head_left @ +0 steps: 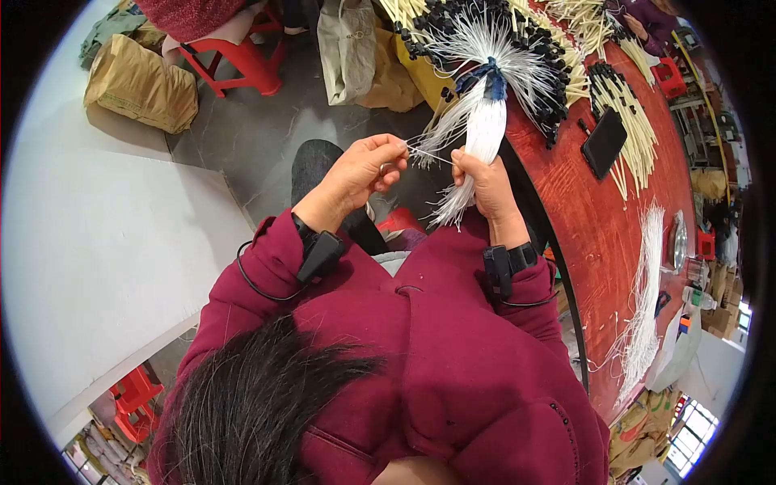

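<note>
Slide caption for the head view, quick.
Left hand pinches a thin white strand; right hand grips a white bundle beside the red table.

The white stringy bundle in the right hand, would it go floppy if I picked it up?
Probably floppy at the ends: the white bundle has thin strands splaying out loosely there. It may hold together better by the dark blue wrap, where the strands gather close. It could tangle easily, since the loose strands look fine and cross each other.
</note>
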